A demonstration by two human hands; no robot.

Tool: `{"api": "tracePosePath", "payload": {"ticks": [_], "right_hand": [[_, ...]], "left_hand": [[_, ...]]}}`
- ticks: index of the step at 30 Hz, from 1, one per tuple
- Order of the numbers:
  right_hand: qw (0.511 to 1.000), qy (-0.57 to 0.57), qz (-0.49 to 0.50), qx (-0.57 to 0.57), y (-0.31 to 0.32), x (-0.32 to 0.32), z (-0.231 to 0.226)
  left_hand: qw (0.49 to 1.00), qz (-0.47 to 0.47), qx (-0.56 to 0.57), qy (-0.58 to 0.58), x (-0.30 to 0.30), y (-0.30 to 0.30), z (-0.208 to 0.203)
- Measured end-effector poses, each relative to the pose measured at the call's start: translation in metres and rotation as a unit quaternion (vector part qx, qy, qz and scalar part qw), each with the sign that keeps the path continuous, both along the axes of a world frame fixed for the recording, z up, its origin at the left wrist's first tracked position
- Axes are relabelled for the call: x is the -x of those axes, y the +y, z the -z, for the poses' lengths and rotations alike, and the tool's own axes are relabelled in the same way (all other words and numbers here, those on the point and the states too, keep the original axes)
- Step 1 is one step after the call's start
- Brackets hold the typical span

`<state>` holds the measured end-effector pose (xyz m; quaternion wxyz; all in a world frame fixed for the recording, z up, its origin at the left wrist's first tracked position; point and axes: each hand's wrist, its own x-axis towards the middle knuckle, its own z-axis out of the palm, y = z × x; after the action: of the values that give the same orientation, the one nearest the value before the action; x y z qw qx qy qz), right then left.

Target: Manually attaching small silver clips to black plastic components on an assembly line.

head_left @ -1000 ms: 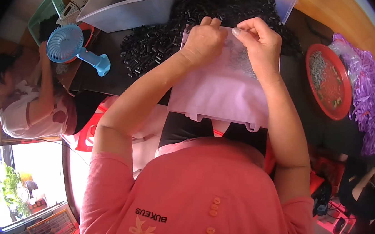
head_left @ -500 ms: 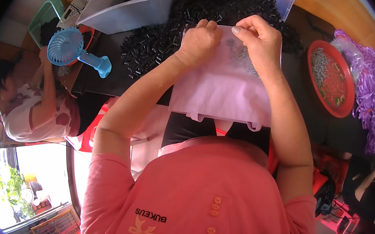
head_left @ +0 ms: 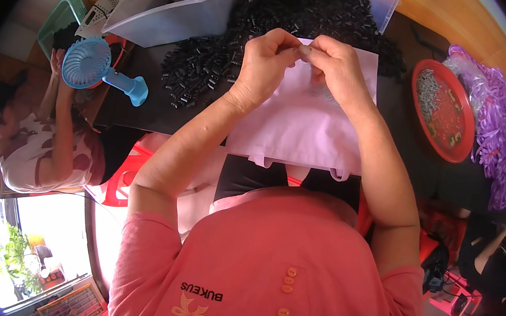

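My left hand and my right hand meet fingertip to fingertip above the far end of a pink cloth bag. Both are closed in a pinch; whatever lies between the fingers is too small and hidden to name. The bag lies flat over the table's near edge, its two short handles hanging toward my lap. Small silvery metal pieces lie on the cloth, partly covered by my right hand. Just beyond the bag spreads a heap of short black cylindrical parts.
Behind the heap stand clear plastic bins. A blue handheld fan lies at the left, near a green basket and a co-worker. On the right are a red tray with small metal pieces and a bundle of purple ribbon.
My left hand has risen from the heap's edge beside the bag and come to my right hand. My right hand has moved slightly left and nearer; their fingertips now touch.
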<state>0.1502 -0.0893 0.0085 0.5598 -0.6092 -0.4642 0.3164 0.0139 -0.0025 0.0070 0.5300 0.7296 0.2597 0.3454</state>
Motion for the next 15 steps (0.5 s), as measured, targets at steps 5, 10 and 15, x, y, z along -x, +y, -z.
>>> {"api": "tracePosePath", "payload": {"ticks": [5,10,15], "right_hand": [[0.998,0.063,-0.024,-0.011,-0.003,0.001,-0.005],[0.997,0.061,-0.037,-0.001,-0.003,0.003,0.001],[0.999,0.017,-0.038,-0.016,-0.002,0.002,0.006]], "left_hand": [[0.999,0.027,0.023,-0.036,0.006,-0.006,0.004],[0.998,0.019,0.036,-0.037,0.011,-0.005,0.012],[0.999,0.003,0.051,0.008,0.016,-0.008,0.01]]}}
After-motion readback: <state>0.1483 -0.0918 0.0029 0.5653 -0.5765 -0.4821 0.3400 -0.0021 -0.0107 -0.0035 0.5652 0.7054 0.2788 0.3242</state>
